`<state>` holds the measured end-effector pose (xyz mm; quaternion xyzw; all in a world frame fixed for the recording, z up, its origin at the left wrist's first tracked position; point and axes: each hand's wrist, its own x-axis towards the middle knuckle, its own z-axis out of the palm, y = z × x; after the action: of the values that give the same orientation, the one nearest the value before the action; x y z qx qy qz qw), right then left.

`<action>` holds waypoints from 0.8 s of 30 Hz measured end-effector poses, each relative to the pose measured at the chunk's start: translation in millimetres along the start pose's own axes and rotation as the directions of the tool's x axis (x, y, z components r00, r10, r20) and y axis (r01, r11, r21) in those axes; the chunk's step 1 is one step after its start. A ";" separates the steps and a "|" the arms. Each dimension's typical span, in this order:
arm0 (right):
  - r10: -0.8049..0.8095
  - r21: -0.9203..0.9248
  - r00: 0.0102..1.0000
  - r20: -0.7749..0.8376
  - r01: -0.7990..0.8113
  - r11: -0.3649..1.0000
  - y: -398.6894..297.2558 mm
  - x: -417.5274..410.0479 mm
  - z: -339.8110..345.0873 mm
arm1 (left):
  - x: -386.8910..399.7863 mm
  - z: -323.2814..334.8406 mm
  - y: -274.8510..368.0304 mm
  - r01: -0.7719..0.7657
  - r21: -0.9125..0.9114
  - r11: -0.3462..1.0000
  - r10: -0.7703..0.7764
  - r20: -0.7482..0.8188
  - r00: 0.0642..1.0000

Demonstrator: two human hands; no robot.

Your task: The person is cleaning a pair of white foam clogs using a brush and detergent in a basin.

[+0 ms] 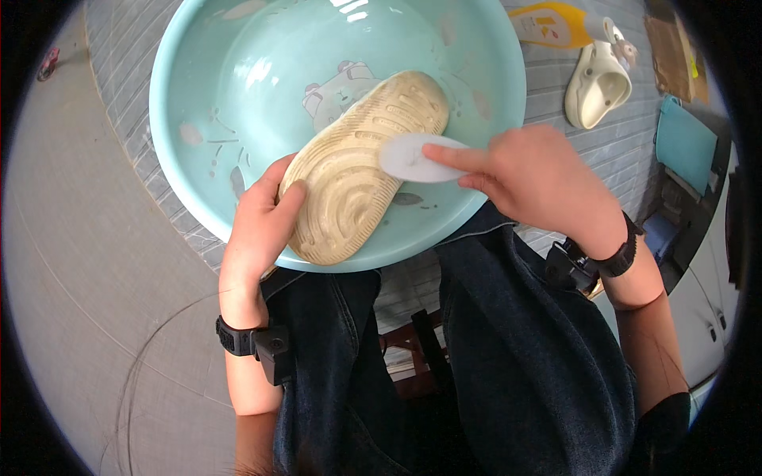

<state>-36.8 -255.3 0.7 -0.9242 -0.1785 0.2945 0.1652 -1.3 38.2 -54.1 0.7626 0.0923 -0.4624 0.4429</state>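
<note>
A cream foam clog (pixel 345 196) is turned sole up over the near part of a light-green plastic basin (pixel 178 196). My left hand (pixel 262 220) grips the clog's lower left edge, thumb on the ridged sole. In my right hand (pixel 524 178) is a white oval brush (pixel 411 157), index finger laid along its back. The brush lies over the right edge of the sole; its bristles are hidden beneath it. Yellowish-brown stains show in the sole's grooves.
Right of the basin, a matching cream clog (pixel 595 89) with a charm stands on grey tiles. Beyond it lie a yellow bottle (pixel 553 25), a cardboard box (pixel 667 53) and a teal container (pixel 684 140). White cabinets (pixel 702 303) line the right; a small red object (pixel 49 64) sits far left.
</note>
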 end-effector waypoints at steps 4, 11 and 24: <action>0.009 -0.033 0.999 -0.037 -0.010 0.999 -3.4 5.2 5.0 | 0.0 0.9 -3.4 -0.022 0.021 1.000 0.023 -0.027 0.999; 0.018 0.012 0.995 -0.094 -0.017 1.000 -10.7 10.6 12.7 | 1.0 3.8 -1.1 -0.044 0.040 0.998 0.044 -0.010 0.999; 0.059 0.027 0.997 0.050 -0.061 0.998 -4.4 -11.2 2.5 | 0.9 2.7 0.3 0.001 0.030 1.000 -0.001 -0.022 1.000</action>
<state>-47.9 -255.6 6.0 -0.9192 -0.1504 0.3245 0.1650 -2.3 35.7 -55.1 0.7742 0.0905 -0.4554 0.4302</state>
